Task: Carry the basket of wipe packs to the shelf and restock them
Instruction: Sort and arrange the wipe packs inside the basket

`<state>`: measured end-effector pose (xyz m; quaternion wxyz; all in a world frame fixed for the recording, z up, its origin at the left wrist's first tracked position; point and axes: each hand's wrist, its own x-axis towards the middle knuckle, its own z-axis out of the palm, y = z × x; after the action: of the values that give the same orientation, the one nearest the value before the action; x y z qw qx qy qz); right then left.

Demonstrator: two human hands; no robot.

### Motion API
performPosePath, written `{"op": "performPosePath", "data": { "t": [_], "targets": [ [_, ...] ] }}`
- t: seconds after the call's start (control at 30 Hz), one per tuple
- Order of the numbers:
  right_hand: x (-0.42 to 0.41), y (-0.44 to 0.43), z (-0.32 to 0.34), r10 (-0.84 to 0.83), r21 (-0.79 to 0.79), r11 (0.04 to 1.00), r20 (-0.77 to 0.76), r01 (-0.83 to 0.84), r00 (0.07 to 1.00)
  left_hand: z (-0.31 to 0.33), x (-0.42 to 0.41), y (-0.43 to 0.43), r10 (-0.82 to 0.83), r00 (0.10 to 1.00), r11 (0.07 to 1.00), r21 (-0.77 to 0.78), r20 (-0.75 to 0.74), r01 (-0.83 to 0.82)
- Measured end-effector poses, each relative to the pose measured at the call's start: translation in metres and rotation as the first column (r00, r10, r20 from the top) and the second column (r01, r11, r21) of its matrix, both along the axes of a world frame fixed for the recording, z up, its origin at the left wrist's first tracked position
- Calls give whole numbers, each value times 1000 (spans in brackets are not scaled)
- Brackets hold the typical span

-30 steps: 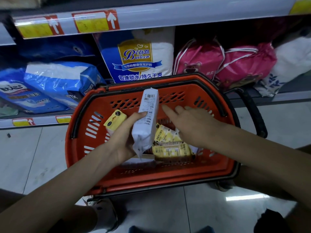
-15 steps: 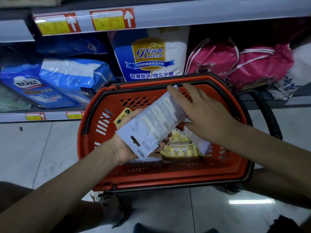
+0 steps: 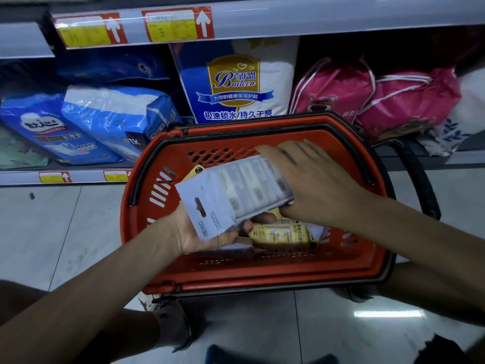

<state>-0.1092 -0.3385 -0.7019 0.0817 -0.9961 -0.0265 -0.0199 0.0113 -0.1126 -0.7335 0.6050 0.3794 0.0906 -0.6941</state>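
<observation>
An orange basket [image 3: 262, 274] with a black rim stands on the floor in front of the low shelf [image 3: 78, 177]. Over it, a long white wipe pack [image 3: 236, 195] with a hang-hole tab lies tilted. My left hand [image 3: 199, 232] grips its tab end from below. My right hand [image 3: 312, 182] lies over its far end, fingers wrapped on it. Yellow wipe packs [image 3: 283, 235] lie in the basket under both hands, and another yellow pack [image 3: 195, 172] peeks out behind the white one.
The bottom shelf holds blue diaper packs [image 3: 105, 119], a big blue and white Baileen bag [image 3: 236, 85] and pink drawstring bags [image 3: 372, 101]. The basket's black pull handle [image 3: 420, 185] curves out at the right. Pale floor tiles [image 3: 52, 232] spread left of the basket.
The white pack went from upright in my left hand to lying tilted. My right hand came onto its far end and has closed further over it.
</observation>
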Motion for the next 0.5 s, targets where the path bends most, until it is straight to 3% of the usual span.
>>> {"op": "performPosePath", "data": {
  "t": [0.13, 0.23, 0.37, 0.5],
  "targets": [
    [-1, 0, 15, -97, 356, 928, -43, 106, 994, 21, -11, -13, 39, 986, 995, 80, 161, -53],
    [0, -3, 22, -185, 520, 828, -95, 207, 978, 17, -1, -22, 193, 945, 907, 320, 264, -275],
    [-3, -10, 26, -298, 580, 743, -160, 335, 941, 12, 11, -18, 313, 857, 745, 454, 409, -489],
    [-1, -17, 28, -443, 610, 618, -250, 495, 861, 15, 20, -15, 165, 759, 772, 396, 630, -497]
  ]
}}
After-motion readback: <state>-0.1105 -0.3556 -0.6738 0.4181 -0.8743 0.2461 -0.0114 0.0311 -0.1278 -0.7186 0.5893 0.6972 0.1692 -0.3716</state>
